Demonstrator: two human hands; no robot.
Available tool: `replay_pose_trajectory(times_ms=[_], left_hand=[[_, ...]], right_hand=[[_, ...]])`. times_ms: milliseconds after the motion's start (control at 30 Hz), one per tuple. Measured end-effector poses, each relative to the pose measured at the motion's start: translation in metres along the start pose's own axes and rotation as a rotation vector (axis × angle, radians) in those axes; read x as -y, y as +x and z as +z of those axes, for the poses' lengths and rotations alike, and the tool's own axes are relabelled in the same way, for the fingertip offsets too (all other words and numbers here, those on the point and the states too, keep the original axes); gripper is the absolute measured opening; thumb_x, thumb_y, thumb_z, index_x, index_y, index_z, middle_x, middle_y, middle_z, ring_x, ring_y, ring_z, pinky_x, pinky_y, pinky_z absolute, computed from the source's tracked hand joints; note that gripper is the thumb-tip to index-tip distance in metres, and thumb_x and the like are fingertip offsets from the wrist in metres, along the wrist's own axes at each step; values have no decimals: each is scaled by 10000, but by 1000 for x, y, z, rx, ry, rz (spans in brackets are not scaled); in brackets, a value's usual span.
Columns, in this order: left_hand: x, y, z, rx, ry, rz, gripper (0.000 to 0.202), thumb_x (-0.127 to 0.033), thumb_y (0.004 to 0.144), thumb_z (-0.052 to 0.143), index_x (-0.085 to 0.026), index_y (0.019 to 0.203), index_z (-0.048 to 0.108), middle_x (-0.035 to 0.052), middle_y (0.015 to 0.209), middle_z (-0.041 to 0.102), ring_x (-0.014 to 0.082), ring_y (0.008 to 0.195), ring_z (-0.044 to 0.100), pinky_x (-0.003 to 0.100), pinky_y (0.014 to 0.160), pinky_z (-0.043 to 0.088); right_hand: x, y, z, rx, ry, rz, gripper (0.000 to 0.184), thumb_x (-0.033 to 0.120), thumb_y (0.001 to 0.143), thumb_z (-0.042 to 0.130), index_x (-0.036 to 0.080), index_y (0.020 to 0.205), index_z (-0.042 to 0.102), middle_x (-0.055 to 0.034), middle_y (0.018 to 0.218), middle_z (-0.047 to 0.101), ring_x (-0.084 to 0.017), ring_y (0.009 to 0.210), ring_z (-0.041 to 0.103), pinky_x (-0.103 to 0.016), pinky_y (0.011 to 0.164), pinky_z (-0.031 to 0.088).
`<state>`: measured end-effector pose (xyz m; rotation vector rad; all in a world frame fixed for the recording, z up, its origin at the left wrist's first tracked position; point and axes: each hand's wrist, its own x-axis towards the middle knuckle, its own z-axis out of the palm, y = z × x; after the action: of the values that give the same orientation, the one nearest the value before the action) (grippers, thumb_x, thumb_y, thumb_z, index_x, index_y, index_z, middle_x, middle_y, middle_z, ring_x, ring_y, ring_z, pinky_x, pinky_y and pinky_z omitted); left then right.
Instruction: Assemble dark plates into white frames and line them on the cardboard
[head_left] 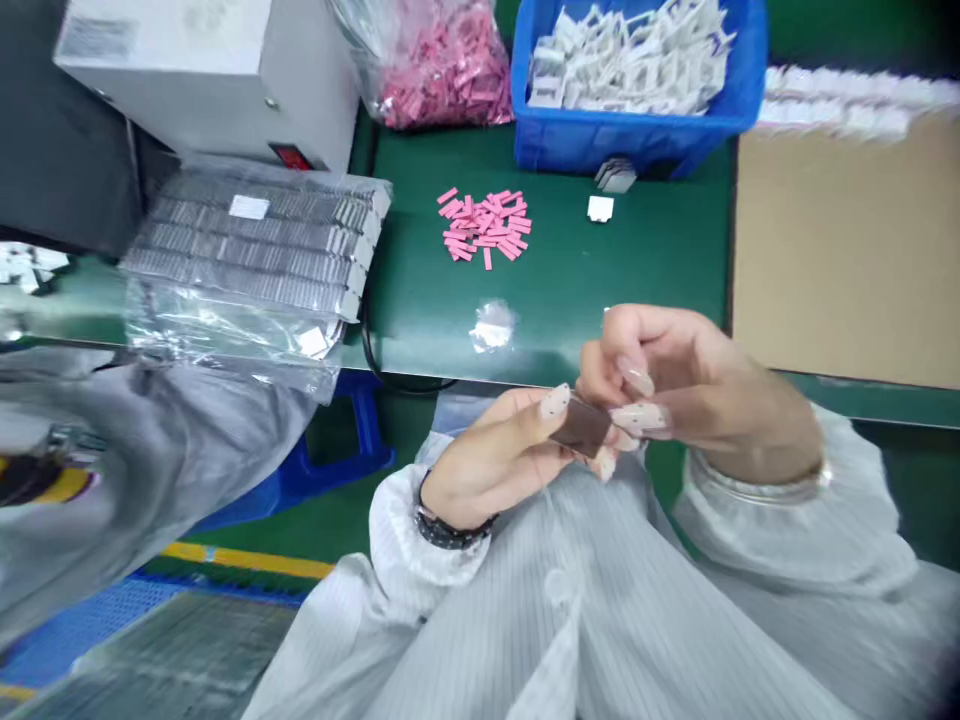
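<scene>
Both hands meet over my lap, just in front of the green table's near edge. My left hand pinches a small dark brown flat piece between thumb and fingers. My right hand grips the same piece from the right with curled fingers. A loose heap of small pink pieces lies on the table beyond the hands. A small clear scrap lies nearer the edge. One white part rests below the blue bin.
The blue bin is full of white parts. A clear bag of pink pieces stands at the back, a grey machine at back left. Bagged trays of metal parts lie left. A cardboard sheet covers the right. Another person's grey sleeve is at left.
</scene>
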<state>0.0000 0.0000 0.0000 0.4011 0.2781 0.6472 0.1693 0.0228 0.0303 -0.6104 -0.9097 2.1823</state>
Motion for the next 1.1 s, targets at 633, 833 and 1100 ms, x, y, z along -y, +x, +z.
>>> replay_pose_trajectory(times_ms=[633, 833, 1100], left_hand=[[-2, -2, 3, 2, 39, -10, 459, -581, 756, 631, -134, 795, 724, 7, 566, 523, 135, 626, 503, 283, 682, 431], [0, -1, 4, -5, 25, -4, 429, -563, 771, 627, -140, 782, 703, 3, 577, 539, 130, 623, 525, 286, 684, 440], [-1, -2, 1, 0, 16, -21, 436, -550, 777, 631, -128, 851, 714, 11, 604, 570, 135, 654, 540, 287, 704, 421]], right_hand=[[0, -1, 1, 5, -30, 42, 221, 113, 765, 699, 195, 730, 496, 55, 676, 530, -38, 511, 489, -160, 446, 438], [-1, -1, 0, 14, -54, 21, 237, 143, 773, 705, 193, 739, 477, 69, 689, 528, -25, 498, 506, -162, 476, 453], [-5, -1, -3, 38, -1, -12, 226, 118, 768, 700, 177, 762, 482, 66, 690, 528, -24, 533, 506, -147, 477, 446]])
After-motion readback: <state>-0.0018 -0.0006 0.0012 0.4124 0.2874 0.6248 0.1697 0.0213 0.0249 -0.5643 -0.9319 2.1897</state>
